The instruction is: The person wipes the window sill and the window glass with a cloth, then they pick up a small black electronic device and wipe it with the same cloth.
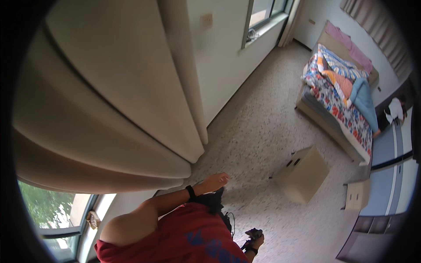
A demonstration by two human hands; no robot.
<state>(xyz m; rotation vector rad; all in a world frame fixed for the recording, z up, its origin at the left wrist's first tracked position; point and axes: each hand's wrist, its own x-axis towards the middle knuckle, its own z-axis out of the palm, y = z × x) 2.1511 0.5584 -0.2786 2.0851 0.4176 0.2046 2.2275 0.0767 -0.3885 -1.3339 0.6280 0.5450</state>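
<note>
My left hand (216,181) hangs in front of my red shirt, fingers loosely curled and nothing seen in it. A black band (190,193) circles its wrist. Closest to that hand is the lower edge of a long beige curtain (131,108). My right hand (258,242), low in the picture, grips a crumpled dark cloth (254,233); its wrist also bears a black band. A thin dark cable (234,223) loops at my waist.
A beige two-handled cabinet (304,174) stands on the speckled floor (250,131). Beyond are a bed (338,108) with floral bedding and a smaller cabinet (357,195). Another person (395,110) bends beside a blue-and-white wardrobe (383,189). Windows (264,16) line the wall.
</note>
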